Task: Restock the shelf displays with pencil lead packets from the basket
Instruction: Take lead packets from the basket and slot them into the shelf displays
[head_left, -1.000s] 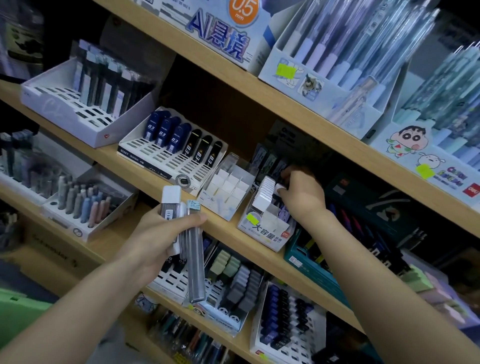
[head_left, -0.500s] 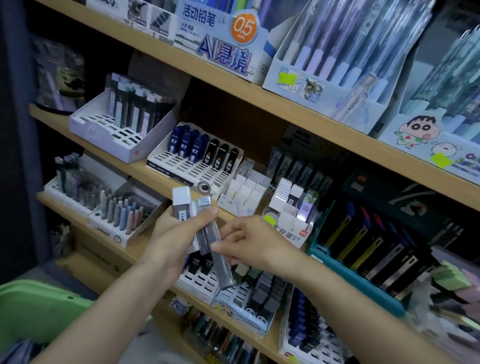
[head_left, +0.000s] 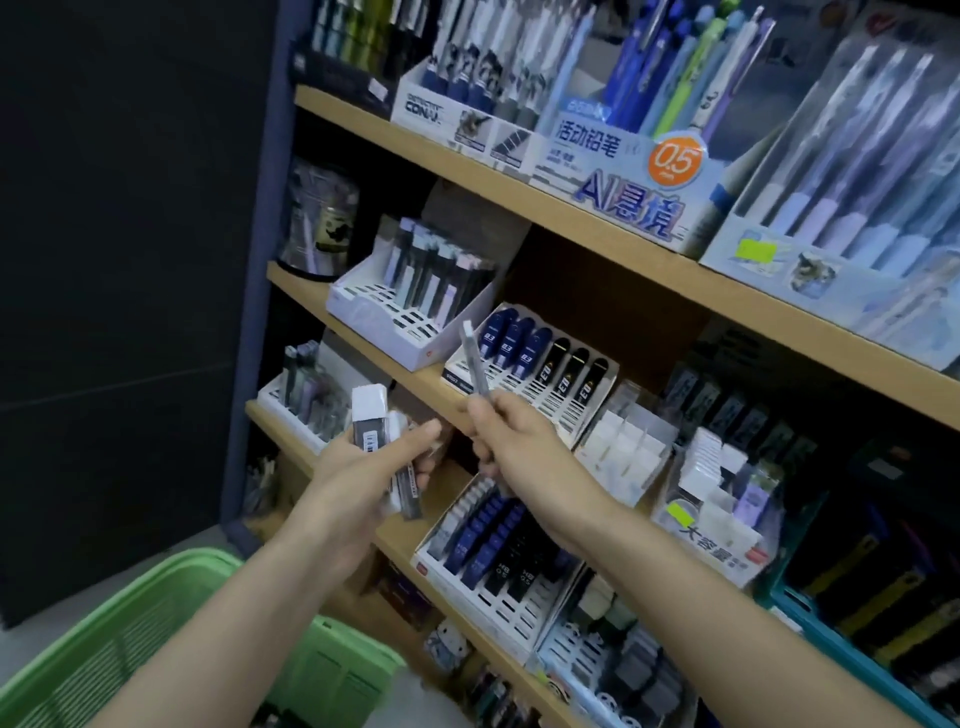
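My left hand (head_left: 363, 467) grips a small bundle of pencil lead packets (head_left: 370, 421), dark with white caps, in front of the shelves. My right hand (head_left: 511, 431) pinches one slim grey lead packet (head_left: 475, 364) and holds it upright, its white tip pointing toward the white display tray of blue and black lead cases (head_left: 530, 358). Another white tray with tall dark packets (head_left: 410, 306) stands further left on the same shelf. The green basket (head_left: 130, 649) sits at the lower left below my arms.
Wooden shelves (head_left: 597, 234) carry many display boxes: mechanical pencils above, a clear divided box (head_left: 623, 447) and a lead tray (head_left: 493, 551) lower down. A dark upright post (head_left: 260, 260) bounds the shelves on the left. A teal bin (head_left: 857, 597) is at the right.
My right hand left the display box on the right, took one slim packet from the bundle in my left hand and lifted it up. The view swung left, bringing the green basket into sight.
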